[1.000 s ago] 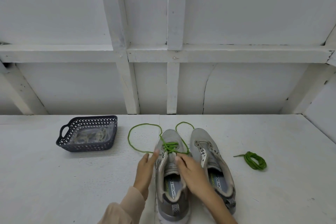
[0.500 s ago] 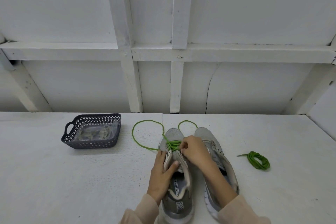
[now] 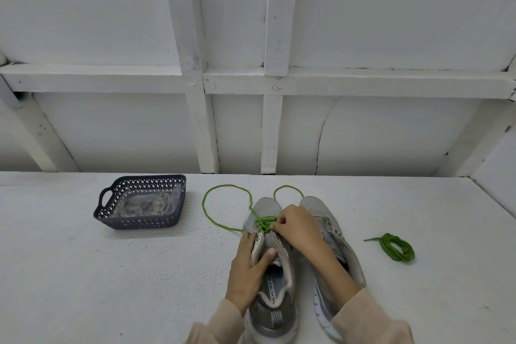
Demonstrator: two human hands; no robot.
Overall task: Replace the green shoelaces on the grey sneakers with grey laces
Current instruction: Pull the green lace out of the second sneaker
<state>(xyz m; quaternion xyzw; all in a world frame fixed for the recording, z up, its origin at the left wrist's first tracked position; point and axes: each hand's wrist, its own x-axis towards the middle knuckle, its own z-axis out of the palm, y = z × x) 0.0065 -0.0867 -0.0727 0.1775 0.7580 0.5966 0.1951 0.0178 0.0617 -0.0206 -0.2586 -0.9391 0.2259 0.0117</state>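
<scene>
Two grey sneakers stand side by side on the white table, toes away from me. The left sneaker [image 3: 275,296] still carries a green lace [image 3: 223,205] through its lowest eyelets, its loose ends looping on the table beyond the toe. My left hand [image 3: 247,265] grips that shoe's left eyelet flap, thumb across the tongue. My right hand [image 3: 297,227] pinches the green lace at the crossings. The right sneaker [image 3: 332,234] has no lace. A coiled green lace [image 3: 396,251] lies to its right.
A dark perforated basket [image 3: 139,222] at the left holds a clear bag of greyish laces [image 3: 146,204]. A white panelled wall with beams rises just behind the table's far edge.
My right hand moved forward from the tongue to the lace crossings near the toe. My left hand shifted from the shoe's outer side onto the eyelet flap and tongue.
</scene>
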